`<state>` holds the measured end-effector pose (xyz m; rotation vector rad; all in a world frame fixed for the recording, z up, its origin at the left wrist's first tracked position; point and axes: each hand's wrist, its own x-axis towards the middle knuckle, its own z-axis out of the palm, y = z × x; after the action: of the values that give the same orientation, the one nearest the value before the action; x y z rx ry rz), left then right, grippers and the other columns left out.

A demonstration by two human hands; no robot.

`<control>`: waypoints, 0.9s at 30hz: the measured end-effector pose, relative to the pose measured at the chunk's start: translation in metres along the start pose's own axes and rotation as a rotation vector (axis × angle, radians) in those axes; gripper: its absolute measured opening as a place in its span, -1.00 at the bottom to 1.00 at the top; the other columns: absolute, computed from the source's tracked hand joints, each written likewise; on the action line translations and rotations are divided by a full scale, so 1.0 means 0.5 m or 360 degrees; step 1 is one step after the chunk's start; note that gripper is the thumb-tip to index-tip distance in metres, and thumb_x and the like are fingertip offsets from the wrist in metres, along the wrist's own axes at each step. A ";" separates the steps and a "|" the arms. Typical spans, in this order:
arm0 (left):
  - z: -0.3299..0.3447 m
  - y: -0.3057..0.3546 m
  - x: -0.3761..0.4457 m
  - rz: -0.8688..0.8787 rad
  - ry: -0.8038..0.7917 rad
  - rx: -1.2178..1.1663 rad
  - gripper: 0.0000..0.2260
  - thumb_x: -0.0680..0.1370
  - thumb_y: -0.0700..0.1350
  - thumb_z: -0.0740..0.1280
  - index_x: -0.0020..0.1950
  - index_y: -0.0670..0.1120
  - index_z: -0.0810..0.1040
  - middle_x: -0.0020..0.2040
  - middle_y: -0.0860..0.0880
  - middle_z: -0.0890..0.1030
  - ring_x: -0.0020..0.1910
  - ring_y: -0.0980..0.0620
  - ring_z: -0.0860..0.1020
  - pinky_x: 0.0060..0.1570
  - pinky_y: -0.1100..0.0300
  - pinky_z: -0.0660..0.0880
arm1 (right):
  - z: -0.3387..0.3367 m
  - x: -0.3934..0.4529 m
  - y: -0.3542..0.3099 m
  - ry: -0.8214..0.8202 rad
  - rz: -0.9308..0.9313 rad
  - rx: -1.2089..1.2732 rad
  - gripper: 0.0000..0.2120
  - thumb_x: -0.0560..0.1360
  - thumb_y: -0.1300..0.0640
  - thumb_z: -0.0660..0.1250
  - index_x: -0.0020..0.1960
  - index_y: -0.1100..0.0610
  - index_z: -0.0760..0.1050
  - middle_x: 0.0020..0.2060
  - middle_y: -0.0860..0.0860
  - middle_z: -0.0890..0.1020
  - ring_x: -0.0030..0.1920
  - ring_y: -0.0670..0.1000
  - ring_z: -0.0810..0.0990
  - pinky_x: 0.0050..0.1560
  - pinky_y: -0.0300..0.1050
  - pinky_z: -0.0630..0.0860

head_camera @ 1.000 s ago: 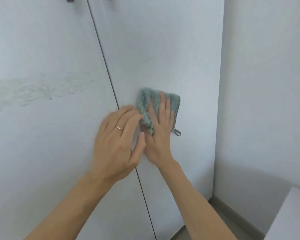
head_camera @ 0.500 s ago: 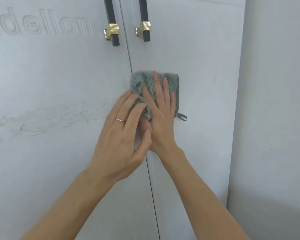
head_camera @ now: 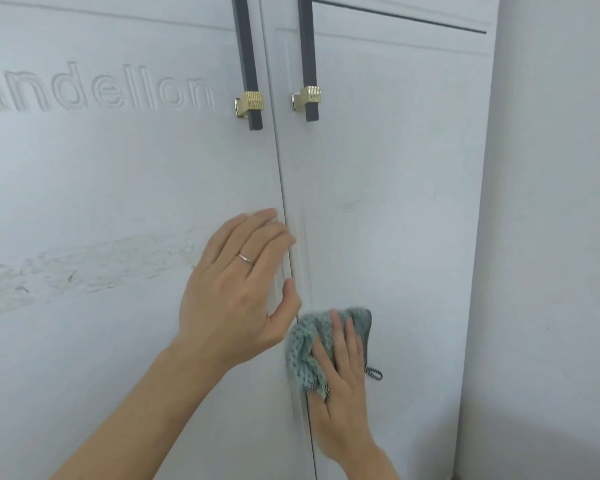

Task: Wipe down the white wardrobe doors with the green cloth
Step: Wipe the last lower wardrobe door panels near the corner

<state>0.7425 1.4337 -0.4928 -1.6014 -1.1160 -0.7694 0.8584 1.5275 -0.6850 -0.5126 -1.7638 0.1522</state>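
1. We hold the folded green knitted cloth (head_camera: pixel 329 344) flat against the right-hand white wardrobe door (head_camera: pixel 388 209) with the right hand (head_camera: pixel 340 379). Its fingers lie nearly straight over the fabric and press it to the panel; we cannot tell whether the thumb hooks a fold underneath.

2. Compared with 0.5 s ago, the cloth has travelled down the door. It then sat high, close under the 2 dark bar handles with ribbed brass mounts (head_camera: pixel 307 98); now it is well below them, and its left edge lies on or just beside the seam between the 2 doors.

3. The left hand (head_camera: pixel 236 282) has separated from the right. It earlier overlapped the cloth hand; it now sits above and to the left of it, on the left-hand white wardrobe door (head_camera: pixel 118 188), with fingers extended and loosely spread and nothing in its grasp. Contact with the panel appears light; we judge that it steadies the door.

4. We read the change as 1 downward stroke in progress along the inner edge of the right-hand door.

5. A flaky, streaked residue band (head_camera: pixel 84 268) lies well to the left of the left hand, so we judge the task incomplete.
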 end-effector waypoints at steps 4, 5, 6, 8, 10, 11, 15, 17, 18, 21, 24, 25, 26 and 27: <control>-0.004 0.004 0.001 -0.0081 0.0064 -0.0043 -0.69 0.55 -0.17 0.34 0.23 -0.28 0.64 0.26 -0.17 0.64 0.44 -0.18 0.51 0.51 -0.05 0.35 | -0.048 0.272 -0.078 0.0183 -0.0203 -0.0044 -0.45 0.65 -0.01 0.09 0.63 -0.02 0.14 0.65 0.06 0.10 0.66 0.14 -0.02 0.61 0.24 -0.03; -0.006 0.004 0.000 -0.0095 0.0070 -0.0065 -0.69 0.56 -0.17 0.33 0.23 -0.28 0.63 0.27 -0.18 0.64 0.44 -0.18 0.50 0.52 -0.03 0.34 | -0.062 0.332 -0.095 0.0219 -0.0214 -0.0067 -0.43 0.62 0.02 0.11 0.62 0.01 0.17 0.64 0.06 0.12 0.66 0.12 -0.03 0.61 0.22 -0.04; -0.007 0.005 0.001 -0.0097 0.0080 -0.0079 -0.69 0.57 -0.16 0.32 0.24 -0.28 0.63 0.28 -0.18 0.63 0.44 -0.18 0.50 0.53 -0.02 0.33 | -0.073 0.376 -0.108 0.0241 -0.0217 -0.0076 -0.41 0.59 0.04 0.11 0.61 0.04 0.21 0.64 0.06 0.13 0.66 0.10 -0.03 0.62 0.21 -0.06; -0.009 0.004 0.002 -0.0079 0.0087 -0.0066 -0.69 0.59 -0.15 0.29 0.24 -0.29 0.63 0.28 -0.18 0.64 0.44 -0.18 0.50 0.52 -0.02 0.33 | -0.079 0.409 -0.117 0.0247 -0.0230 -0.0098 -0.40 0.57 0.05 0.13 0.61 0.07 0.24 0.64 0.07 0.15 0.66 0.10 -0.02 0.62 0.21 -0.06; -0.007 0.002 0.000 -0.0038 0.0073 -0.0007 -0.69 0.59 -0.14 0.29 0.24 -0.28 0.64 0.27 -0.17 0.65 0.43 -0.17 0.52 0.52 -0.04 0.34 | -0.073 0.372 -0.095 0.0260 -0.0282 -0.0165 -0.43 0.61 0.07 0.15 0.61 0.08 0.20 0.63 0.10 0.16 0.66 0.12 0.00 0.61 0.25 -0.02; -0.005 0.002 0.000 -0.0023 0.0062 0.0035 -0.69 0.59 -0.14 0.30 0.24 -0.27 0.64 0.26 -0.16 0.65 0.42 -0.16 0.53 0.52 -0.05 0.33 | -0.065 0.334 -0.075 0.0251 -0.0301 -0.0177 -0.44 0.64 0.09 0.16 0.62 0.07 0.17 0.64 0.11 0.15 0.66 0.14 0.00 0.60 0.26 -0.01; 0.006 0.005 0.000 0.0016 0.0017 0.0209 -0.70 0.55 -0.13 0.34 0.22 -0.23 0.66 0.24 -0.13 0.67 0.39 -0.17 0.57 0.49 -0.11 0.38 | -0.026 0.090 0.017 0.0078 -0.0159 -0.0213 -0.36 0.61 0.06 0.11 0.67 -0.07 0.05 0.66 0.06 0.06 0.65 0.19 -0.01 0.58 0.30 0.03; 0.010 0.005 0.002 0.0016 0.0000 0.0303 -0.70 0.55 -0.13 0.35 0.22 -0.22 0.67 0.25 -0.12 0.67 0.40 -0.16 0.56 0.48 -0.12 0.39 | -0.023 0.007 0.044 -0.0025 -0.0089 -0.0249 -0.25 0.51 0.11 0.14 0.66 -0.13 0.03 0.67 0.01 0.03 0.65 0.18 -0.02 0.51 0.28 0.10; 0.010 0.007 0.002 0.0006 -0.0013 0.0330 -0.70 0.54 -0.12 0.35 0.22 -0.21 0.67 0.26 -0.11 0.67 0.41 -0.16 0.56 0.48 -0.11 0.38 | -0.028 -0.003 0.053 -0.0077 -0.0071 -0.0259 -0.22 0.48 0.12 0.15 0.66 -0.15 0.02 0.67 0.00 0.02 0.66 0.17 -0.03 0.50 0.26 0.10; 0.007 0.026 0.011 -0.0082 -0.0021 0.0302 -0.68 0.50 -0.14 0.37 0.22 -0.20 0.67 0.25 -0.11 0.67 0.38 -0.17 0.56 0.47 -0.07 0.34 | -0.059 0.081 0.051 -0.0061 -0.0037 -0.0152 -0.27 0.55 0.10 0.13 0.66 -0.17 -0.03 0.67 0.01 0.01 0.66 0.18 -0.05 0.57 0.26 0.02; 0.008 0.058 0.050 -0.0091 -0.0059 0.0243 -0.62 0.46 -0.13 0.39 0.25 -0.21 0.64 0.24 -0.13 0.65 0.35 -0.20 0.56 0.44 -0.06 0.33 | -0.108 0.244 0.031 0.0068 -0.0042 -0.0090 -0.33 0.62 0.04 0.10 0.64 -0.23 -0.10 0.67 -0.04 -0.05 0.66 0.08 -0.14 0.63 0.17 -0.09; 0.009 0.059 0.073 -0.0066 -0.0048 0.0217 -0.61 0.46 -0.13 0.39 0.26 -0.22 0.64 0.24 -0.13 0.65 0.35 -0.20 0.56 0.44 -0.05 0.33 | -0.129 0.303 0.024 0.0094 -0.0059 -0.0093 -0.36 0.63 0.01 0.09 0.63 -0.21 -0.09 0.67 -0.04 -0.06 0.66 0.05 -0.17 0.63 0.16 -0.10; 0.010 0.053 0.098 -0.0047 -0.0025 0.0181 -0.61 0.46 -0.14 0.38 0.26 -0.23 0.63 0.24 -0.15 0.65 0.34 -0.21 0.56 0.44 -0.04 0.33 | -0.147 0.363 0.015 0.0109 -0.0072 -0.0100 -0.39 0.63 -0.02 0.07 0.62 -0.18 -0.07 0.66 -0.04 -0.06 0.66 0.02 -0.19 0.63 0.15 -0.10; 0.010 0.042 0.124 -0.0028 -0.0006 0.0148 -0.61 0.47 -0.15 0.37 0.27 -0.25 0.63 0.23 -0.16 0.65 0.34 -0.21 0.55 0.45 -0.03 0.34 | -0.163 0.422 0.006 0.0112 -0.0081 -0.0101 -0.42 0.63 -0.06 0.05 0.61 -0.15 -0.05 0.66 -0.03 -0.05 0.65 0.01 -0.19 0.64 0.14 -0.12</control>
<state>0.7847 1.4550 -0.4472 -1.5177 -1.1537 -0.7159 0.9008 1.6043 -0.4766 -0.5120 -1.7152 0.0421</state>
